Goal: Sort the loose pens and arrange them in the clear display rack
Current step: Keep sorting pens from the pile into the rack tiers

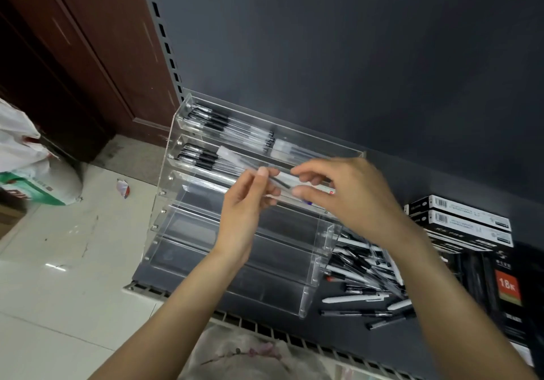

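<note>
While both hands meet over the third tier of the clear acrylic display rack [176,132], the left hand [244,217] pinches a clear-barrelled pen [279,181] between thumb and fingertips, and the right hand [347,194] curls its fingers round the same pen from the other end. The pen lies nearly level, just above the front lip of that tier; a red spot and a blue spot show near the right fingers, though what they belong to is too blurred to tell. The rack stands on a dark shelf [338,338] against a dark back panel [353,55]. Its top tier holds a row of black-capped pens [223,123] lying lengthwise, and the second tier holds a smaller bundle of black-capped pens [200,158] at its left end. The lower tiers show only bare acrylic. To the right of the rack, a loose heap of pens [365,273] lies crisscrossed on the shelf, some black, some white-barrelled. Beyond the heap sit black boxes [468,217] with barcode labels. On the tiled floor [59,291] at left rests a white and green bag [32,179].
</note>
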`<state>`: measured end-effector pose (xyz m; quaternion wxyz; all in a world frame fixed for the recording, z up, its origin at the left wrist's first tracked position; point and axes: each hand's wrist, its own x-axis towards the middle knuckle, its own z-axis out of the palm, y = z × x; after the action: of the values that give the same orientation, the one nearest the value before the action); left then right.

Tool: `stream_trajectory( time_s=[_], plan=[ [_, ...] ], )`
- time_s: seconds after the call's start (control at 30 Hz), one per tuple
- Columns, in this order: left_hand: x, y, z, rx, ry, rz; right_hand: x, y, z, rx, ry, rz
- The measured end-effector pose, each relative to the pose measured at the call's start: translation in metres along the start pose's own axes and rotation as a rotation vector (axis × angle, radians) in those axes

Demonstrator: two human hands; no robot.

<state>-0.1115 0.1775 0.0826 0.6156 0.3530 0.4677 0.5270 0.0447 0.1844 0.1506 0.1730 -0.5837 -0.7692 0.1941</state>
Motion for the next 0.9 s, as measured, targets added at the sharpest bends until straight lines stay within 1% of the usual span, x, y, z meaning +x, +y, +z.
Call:
stream_trajectory(
  time_s=[0.03, 0.1, 0.17, 0.2, 0.27, 0.3, 0.33, 0.37, 0.43, 0.5, 0.57, 0.77, 0.9],
  plan=[
    [0.003, 0.003, 0.005, 0.020, -0.021, 0.020, -0.001, -0.001, 0.004, -0.035, 0.010, 0.004],
    [0.009, 0.009, 0.015, 0.088, -0.070, 0.086, -0.001, 0.002, 0.004, -0.055, 0.091, 0.006],
    [0.019, 0.015, 0.020, 0.241, -0.129, 0.192, 0.001, 0.009, -0.004, -0.088, 0.204, 0.022],
    [0.027, 0.016, 0.018, 0.379, -0.152, 0.276, 0.002, 0.014, -0.009, -0.151, 0.272, 0.032],
    [0.045, 0.013, 0.005, 0.799, -0.138, 0.524, 0.005, 0.027, -0.020, -0.340, 0.376, 0.055],
    [0.054, 0.010, -0.004, 0.997, -0.113, 0.643, 0.008, 0.033, -0.024, -0.431, 0.392, 0.068],
    [0.062, 0.008, -0.013, 1.143, -0.100, 0.720, 0.010, 0.038, -0.027, -0.505, 0.376, 0.082],
    [0.069, 0.006, -0.021, 1.251, -0.102, 0.752, 0.012, 0.043, -0.027, -0.564, 0.337, 0.102],
    [0.077, 0.002, -0.033, 1.388, -0.126, 0.745, 0.017, 0.048, -0.020, -0.701, 0.241, 0.138],
    [0.080, 0.000, -0.038, 1.457, -0.142, 0.744, 0.019, 0.046, -0.010, -0.861, 0.103, 0.181],
    [0.081, 0.000, -0.041, 1.495, -0.145, 0.757, 0.023, 0.044, -0.003, -0.973, 0.044, 0.203],
    [0.084, 0.000, -0.045, 1.545, -0.145, 0.793, 0.032, 0.042, 0.012, -1.004, 0.089, 0.094],
    [0.086, 0.002, -0.049, 1.511, -0.129, 0.834, 0.036, 0.043, 0.018, -0.973, 0.094, 0.075]
  ],
)
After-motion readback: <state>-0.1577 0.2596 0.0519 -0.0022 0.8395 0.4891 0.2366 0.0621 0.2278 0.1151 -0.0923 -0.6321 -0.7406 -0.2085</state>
